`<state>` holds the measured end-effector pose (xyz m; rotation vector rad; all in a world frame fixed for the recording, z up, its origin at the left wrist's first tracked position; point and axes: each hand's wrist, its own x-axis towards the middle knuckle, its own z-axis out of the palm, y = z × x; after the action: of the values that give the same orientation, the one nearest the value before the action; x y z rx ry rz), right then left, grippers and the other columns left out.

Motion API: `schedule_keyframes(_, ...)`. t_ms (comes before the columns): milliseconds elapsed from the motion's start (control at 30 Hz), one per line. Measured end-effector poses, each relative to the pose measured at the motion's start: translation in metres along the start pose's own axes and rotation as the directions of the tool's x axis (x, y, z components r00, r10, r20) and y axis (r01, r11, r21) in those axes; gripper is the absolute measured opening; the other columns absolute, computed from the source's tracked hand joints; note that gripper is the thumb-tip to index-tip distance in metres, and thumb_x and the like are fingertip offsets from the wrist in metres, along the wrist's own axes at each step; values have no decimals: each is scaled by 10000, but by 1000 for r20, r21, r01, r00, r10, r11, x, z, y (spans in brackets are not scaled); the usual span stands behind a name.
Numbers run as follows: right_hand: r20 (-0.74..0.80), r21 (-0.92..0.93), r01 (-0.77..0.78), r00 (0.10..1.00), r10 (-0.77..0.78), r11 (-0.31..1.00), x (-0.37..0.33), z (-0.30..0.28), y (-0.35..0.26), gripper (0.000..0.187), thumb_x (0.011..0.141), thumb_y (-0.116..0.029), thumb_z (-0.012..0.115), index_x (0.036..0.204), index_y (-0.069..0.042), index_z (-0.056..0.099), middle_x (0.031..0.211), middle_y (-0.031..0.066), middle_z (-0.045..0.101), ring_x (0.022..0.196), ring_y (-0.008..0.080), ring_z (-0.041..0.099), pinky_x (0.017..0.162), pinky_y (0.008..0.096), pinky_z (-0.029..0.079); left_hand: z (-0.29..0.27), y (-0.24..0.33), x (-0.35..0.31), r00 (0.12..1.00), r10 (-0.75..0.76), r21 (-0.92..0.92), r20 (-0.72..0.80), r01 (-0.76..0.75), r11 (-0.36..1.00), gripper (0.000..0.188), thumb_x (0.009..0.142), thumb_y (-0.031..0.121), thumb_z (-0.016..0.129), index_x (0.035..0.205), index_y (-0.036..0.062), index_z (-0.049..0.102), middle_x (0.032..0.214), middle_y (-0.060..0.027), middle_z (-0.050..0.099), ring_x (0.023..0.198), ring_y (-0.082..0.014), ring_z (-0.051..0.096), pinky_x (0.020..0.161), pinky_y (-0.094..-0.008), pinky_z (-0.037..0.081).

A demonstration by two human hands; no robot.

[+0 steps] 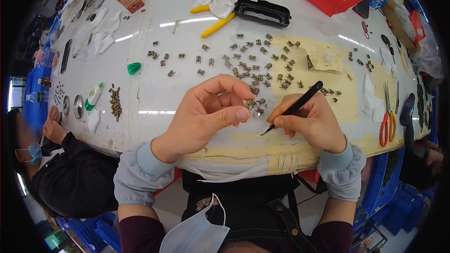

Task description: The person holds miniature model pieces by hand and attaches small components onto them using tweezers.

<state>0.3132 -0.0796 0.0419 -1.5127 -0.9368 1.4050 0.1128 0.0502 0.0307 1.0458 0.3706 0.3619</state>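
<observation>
My left hand point(206, 115) is raised over the table, thumb and forefinger curled toward each other. A small brass-coloured metal part point(250, 103) shows between their tips, with more such parts just behind it. Pinched like a pen in my right hand point(311, 124) is a pair of black tweezers point(300, 103). Its fine tips point down and left, near the table's front edge, with a tiny pale speck beside them. Beyond both hands, many small metal parts point(252, 57) lie scattered on the table point(180, 91).
Yellow-handled pliers point(218, 25) lie beside a black plastic piece point(262, 11) at the back. Scissors point(387, 122) lie at right. A glue bottle point(93, 96), a green cap point(134, 68) and a metal-parts pile point(115, 104) sit at left. Another person point(65, 173) works there.
</observation>
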Motion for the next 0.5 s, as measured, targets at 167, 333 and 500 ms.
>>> schedule_keyframes(167,50,-29,-40,998,42,999,3,1,5,98,819,-51,687,884,20,709,697,53,657,562,84,569,498,227,447,0,0,0,1000,15,32,4,-16,999,223,848,67,691,1024,31,558,1071,-97,517,795,-92,553,704,-235,481)
schedule_keyframes(333,66,-43,-30,997,33,999,4,3,8,101,821,-55,689,887,19,708,703,57,661,565,87,571,501,231,450,0,1,-1,1000,19,36,4,-19,999,226,838,52,690,1024,28,562,1067,-94,513,791,-88,534,702,-233,469)
schedule_keyframes(500,57,-65,-42,997,46,997,3,3,7,103,819,-54,689,891,16,709,712,59,666,566,88,573,504,231,454,1,1,-1,1000,5,29,2,-5,1000,226,831,47,691,1018,24,565,1062,-94,510,782,-88,510,704,-234,460)
